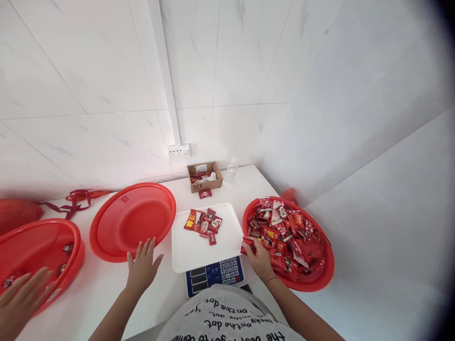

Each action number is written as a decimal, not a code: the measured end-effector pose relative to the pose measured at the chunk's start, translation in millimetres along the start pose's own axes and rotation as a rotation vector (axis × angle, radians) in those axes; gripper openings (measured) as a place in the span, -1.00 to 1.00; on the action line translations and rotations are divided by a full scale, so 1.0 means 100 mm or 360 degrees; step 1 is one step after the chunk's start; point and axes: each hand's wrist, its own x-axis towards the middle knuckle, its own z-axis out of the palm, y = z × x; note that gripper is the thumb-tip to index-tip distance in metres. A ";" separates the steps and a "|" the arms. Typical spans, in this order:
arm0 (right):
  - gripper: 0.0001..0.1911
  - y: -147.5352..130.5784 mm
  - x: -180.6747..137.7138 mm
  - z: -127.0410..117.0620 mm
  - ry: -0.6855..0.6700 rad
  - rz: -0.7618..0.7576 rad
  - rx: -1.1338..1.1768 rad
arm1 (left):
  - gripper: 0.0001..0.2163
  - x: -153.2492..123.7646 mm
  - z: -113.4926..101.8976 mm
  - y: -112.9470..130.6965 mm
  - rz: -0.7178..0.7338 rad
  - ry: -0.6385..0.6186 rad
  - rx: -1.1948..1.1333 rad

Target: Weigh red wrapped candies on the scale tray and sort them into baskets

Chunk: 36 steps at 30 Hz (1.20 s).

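My right hand pinches a red candy packet at the left rim of a red basket heaped with wrapped candies. Fingers spread and holding nothing, my left hand hovers by the near rim of a red colander-like basket, which looks bare inside. Between my hands, several red packets lie in a loose cluster on the white tray of a weighing scale. The scale's blue keypad faces me, partly covered by the shirt.
A cardboard box with red packets stands by the wall, one packet before it. Beside it is a clear plastic container. At left, another person's hand is over a red basket; red ribbon lies behind.
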 end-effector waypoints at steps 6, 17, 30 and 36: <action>-0.65 -0.01 -0.01 -0.01 -0.0006 -0.0010 0.0016 | -0.52 0.27 0.03 -0.02 0.0040 0.0169 -0.0067; -0.67 -0.02 -0.01 0.00 -0.0033 -0.0047 0.0001 | -0.48 0.59 0.00 0.81 0.0471 0.0266 -0.0302; -0.66 -0.04 -0.01 -0.02 -0.0061 -0.0028 -0.0027 | -0.65 0.82 -0.04 1.42 0.0631 0.0000 -0.0250; -0.65 -0.01 -0.02 -0.01 -0.0063 -0.0032 -0.0034 | -0.72 0.74 -0.09 1.22 0.0588 0.0026 -0.0380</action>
